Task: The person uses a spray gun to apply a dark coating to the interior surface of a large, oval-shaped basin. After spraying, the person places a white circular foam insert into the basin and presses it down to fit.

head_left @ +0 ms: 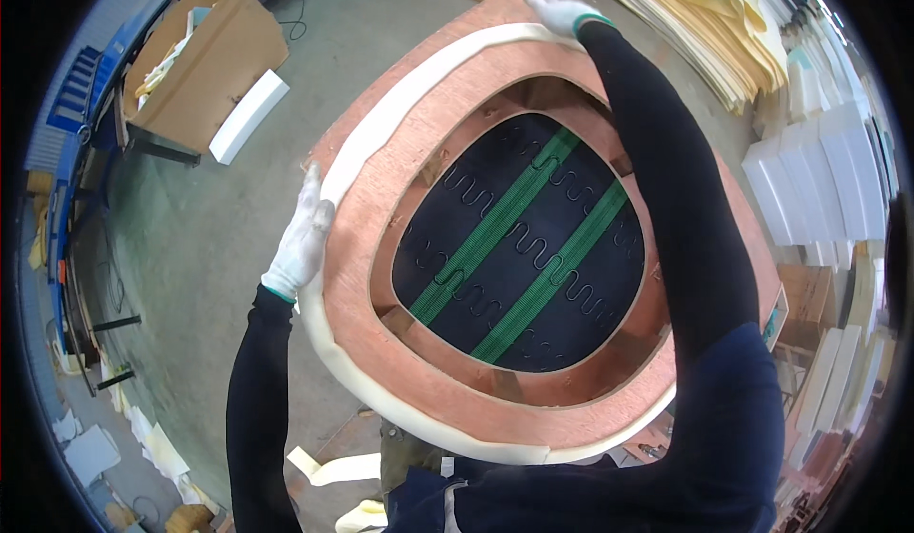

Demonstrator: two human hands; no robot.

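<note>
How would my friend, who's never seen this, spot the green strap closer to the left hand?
Find the big rounded wooden frame in the middle, then the black sheet inside its opening. Across that sheet slant a left strap and a right strap, both green. Yours is the left one, nearer the gloved left hand, while the other runs nearer the dark right sleeve.

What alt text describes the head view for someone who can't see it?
A person's gloved left hand touches pale foam edging a rounded wooden frame; the right hand is at its far edge. Green straps cross a black panel inside.
</note>
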